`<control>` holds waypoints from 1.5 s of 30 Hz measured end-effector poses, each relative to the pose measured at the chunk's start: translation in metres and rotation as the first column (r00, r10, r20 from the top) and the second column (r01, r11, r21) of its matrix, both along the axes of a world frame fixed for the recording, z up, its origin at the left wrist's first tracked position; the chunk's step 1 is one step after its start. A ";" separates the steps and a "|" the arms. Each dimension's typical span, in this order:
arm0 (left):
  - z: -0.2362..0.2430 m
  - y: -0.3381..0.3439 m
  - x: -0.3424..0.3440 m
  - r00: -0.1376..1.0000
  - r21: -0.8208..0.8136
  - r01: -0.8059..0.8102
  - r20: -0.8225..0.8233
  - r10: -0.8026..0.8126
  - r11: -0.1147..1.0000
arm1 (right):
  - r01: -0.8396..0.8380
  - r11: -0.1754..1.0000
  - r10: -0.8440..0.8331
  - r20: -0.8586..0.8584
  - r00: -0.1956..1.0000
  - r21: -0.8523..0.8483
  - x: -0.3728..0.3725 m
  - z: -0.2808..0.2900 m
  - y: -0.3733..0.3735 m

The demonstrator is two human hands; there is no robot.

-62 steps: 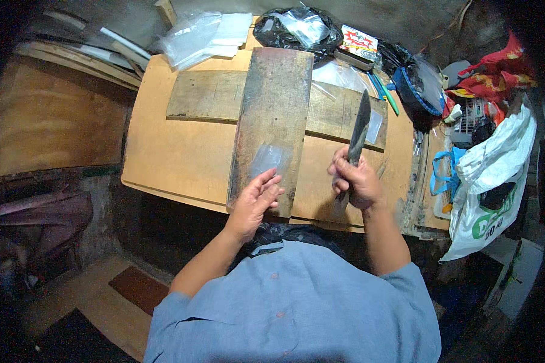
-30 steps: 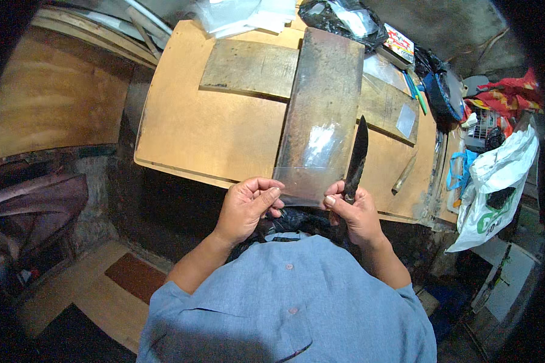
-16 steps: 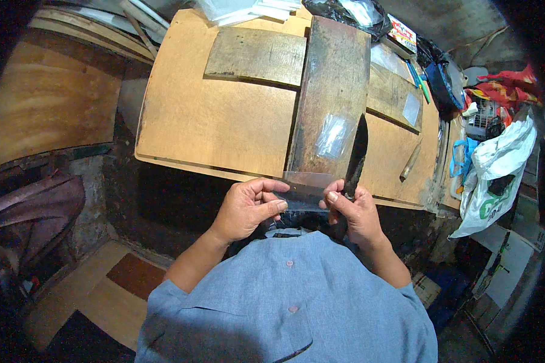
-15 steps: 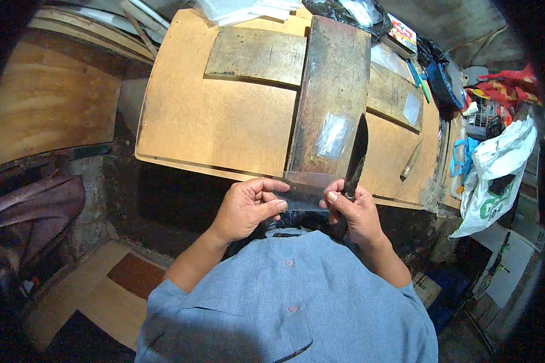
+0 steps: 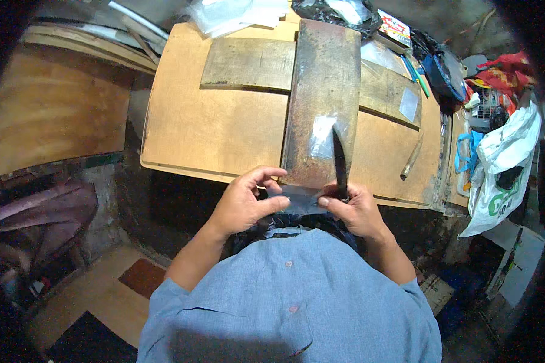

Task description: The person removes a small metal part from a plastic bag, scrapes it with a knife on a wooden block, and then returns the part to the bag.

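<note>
A dark-bladed knife [image 5: 339,154] rises from my right hand [image 5: 358,210], its blade pointing away over the board. My right fingers are closed round its handle, with the thumb bent inward at a clear plastic sheet [image 5: 301,201]. That thin sheet hangs between my two hands at the near end of a long wooden board [image 5: 326,72]. To its left is my left hand [image 5: 248,202], thumb and forefinger apart, the thumb tip at the sheet's edge. More clear plastic pieces [image 5: 322,138] lie on the board beside the blade.
Under the long board, a wider plank [image 5: 248,63] lies crosswise on the tan tabletop [image 5: 218,130]. At right are a wooden stick [image 5: 413,158], pens [image 5: 418,77] and a small box [image 5: 393,30]. A white plastic bag [image 5: 507,163] hangs off the right side. Plastic sheets [image 5: 236,13] lie at the back.
The knife has shifted left, its tip now over the plastic pieces on the board. My left thumb and forefinger have spread wider apart. The head view has shifted slightly.
</note>
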State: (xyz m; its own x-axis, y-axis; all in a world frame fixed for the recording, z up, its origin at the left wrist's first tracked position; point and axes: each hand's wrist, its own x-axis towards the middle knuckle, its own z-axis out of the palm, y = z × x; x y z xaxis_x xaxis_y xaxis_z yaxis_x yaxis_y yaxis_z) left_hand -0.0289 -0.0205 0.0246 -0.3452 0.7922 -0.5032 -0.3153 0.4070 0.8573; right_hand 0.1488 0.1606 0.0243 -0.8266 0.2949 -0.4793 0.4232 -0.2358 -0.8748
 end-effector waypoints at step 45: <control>-0.015 0.105 0.134 0.970 0.076 -0.240 -0.029 0.243 0.968 | 0.003 0.999 0.004 -0.202 0.979 0.038 0.065 -0.034 0.080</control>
State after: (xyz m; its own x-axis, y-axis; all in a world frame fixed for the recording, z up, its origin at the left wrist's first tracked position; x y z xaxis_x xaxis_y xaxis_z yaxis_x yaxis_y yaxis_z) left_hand 0.1051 0.0842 0.0096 -0.5486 0.7164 -0.4310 -0.3637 0.2596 0.8946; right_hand 0.2141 0.2407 -0.0097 -0.9054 0.3092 -0.2909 0.2367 -0.2011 -0.9505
